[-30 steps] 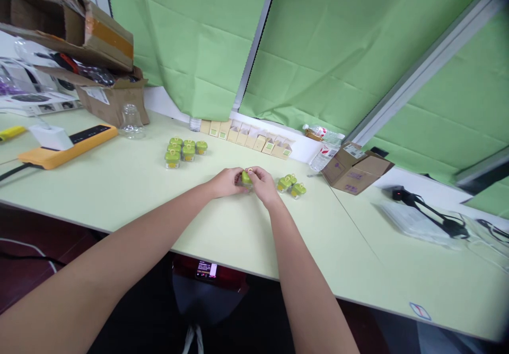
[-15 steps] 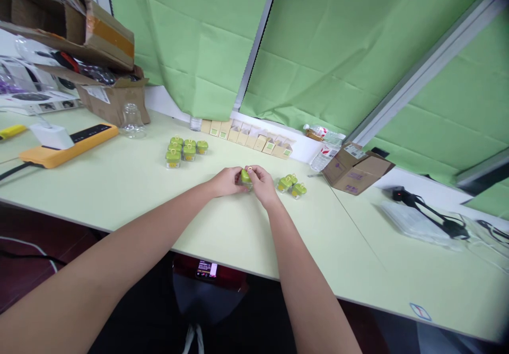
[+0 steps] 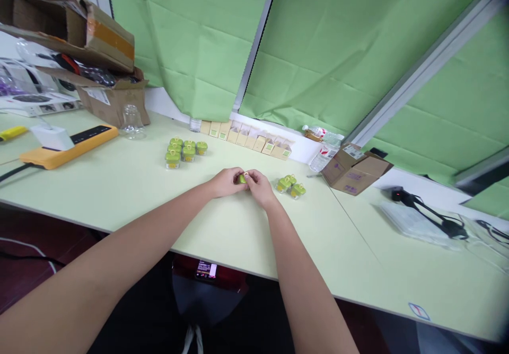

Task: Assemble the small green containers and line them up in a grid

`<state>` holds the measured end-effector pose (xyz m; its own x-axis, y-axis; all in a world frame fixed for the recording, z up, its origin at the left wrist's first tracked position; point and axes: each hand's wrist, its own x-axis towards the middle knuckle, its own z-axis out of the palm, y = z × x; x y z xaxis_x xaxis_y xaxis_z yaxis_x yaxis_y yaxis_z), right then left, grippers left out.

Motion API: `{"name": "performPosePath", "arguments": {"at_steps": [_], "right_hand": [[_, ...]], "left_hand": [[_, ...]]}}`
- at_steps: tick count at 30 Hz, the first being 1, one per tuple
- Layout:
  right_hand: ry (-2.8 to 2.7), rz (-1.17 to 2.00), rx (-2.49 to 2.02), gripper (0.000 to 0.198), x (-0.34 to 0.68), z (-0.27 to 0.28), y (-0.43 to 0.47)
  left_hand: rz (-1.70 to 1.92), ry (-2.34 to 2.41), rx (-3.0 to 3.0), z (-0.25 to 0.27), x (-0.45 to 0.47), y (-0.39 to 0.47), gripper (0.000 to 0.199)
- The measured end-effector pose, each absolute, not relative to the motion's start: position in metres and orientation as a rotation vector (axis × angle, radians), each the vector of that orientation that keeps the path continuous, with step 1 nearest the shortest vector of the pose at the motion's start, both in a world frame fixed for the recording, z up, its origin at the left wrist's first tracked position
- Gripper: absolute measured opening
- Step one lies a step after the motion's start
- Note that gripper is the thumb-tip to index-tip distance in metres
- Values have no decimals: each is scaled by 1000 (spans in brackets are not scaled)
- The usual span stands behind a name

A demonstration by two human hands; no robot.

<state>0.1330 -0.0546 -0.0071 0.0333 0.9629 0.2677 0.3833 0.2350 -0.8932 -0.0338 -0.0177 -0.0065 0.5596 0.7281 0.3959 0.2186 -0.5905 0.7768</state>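
Observation:
Between both hands, just over the middle of the table, is a small clear jar with a green lid (image 3: 242, 179). My left hand (image 3: 227, 182) is closed round its left side. The fingers of my right hand (image 3: 258, 185) press on its lid from the right, near a light-coloured ring on top. Most of the jar's body is hidden by the fingers. Several like jars (image 3: 189, 151) stand grouped to the left, green lids up. Close by my right hand are 3 more green-lidded jars (image 3: 291, 185).
Small cardboard boxes (image 3: 250, 138) line the wall behind. An orange power strip (image 3: 71, 147) and a clear plastic bottle piece (image 3: 132, 123) lie left. Plastic bottles (image 3: 323, 158) and a cardboard box (image 3: 353, 174) stand at right. A phone (image 3: 205, 270) lies below the table's front edge.
Both hands have drawn slightly closer together over the jar. Its lid now sits a little lower and shows less, with the right fingers farther over it.

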Motion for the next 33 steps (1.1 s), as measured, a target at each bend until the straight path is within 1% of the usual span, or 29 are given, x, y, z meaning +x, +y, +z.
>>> {"name": "performPosePath", "arguments": {"at_steps": [4,6,9,12,19,21,25,28,33], "right_hand": [[-1478,795,-1351,30,133,-1,-58],[-1492,763,-1392,27,135,3,-61],[-1608,565,-1522,18,138,11,-67],[-1722,351,-1662,12,141,23,-73],[-1668,48,-2243,9,162,47,-103],[-1608,2,-2367,9,177,51,-119],[-1484,-144,-2475,14,213,55,-139],[-1465,-223,-2521,18,231,54,-134],[-1451,-257,-2461,21,244,44,-118]], "left_hand": [[962,672,2046,-9,-30,-17,31],[985,652,1994,-11,-28,-15,32],[1028,717,1955,-13,-26,-11,35],[1019,781,1970,-12,-27,-9,32],[1000,809,2043,-13,-29,-10,25],[992,819,2056,-14,-28,-10,25],[971,822,2084,-14,-27,-9,25],[963,822,2104,-14,-27,-10,26],[976,816,2113,-16,-28,-10,26]]}}
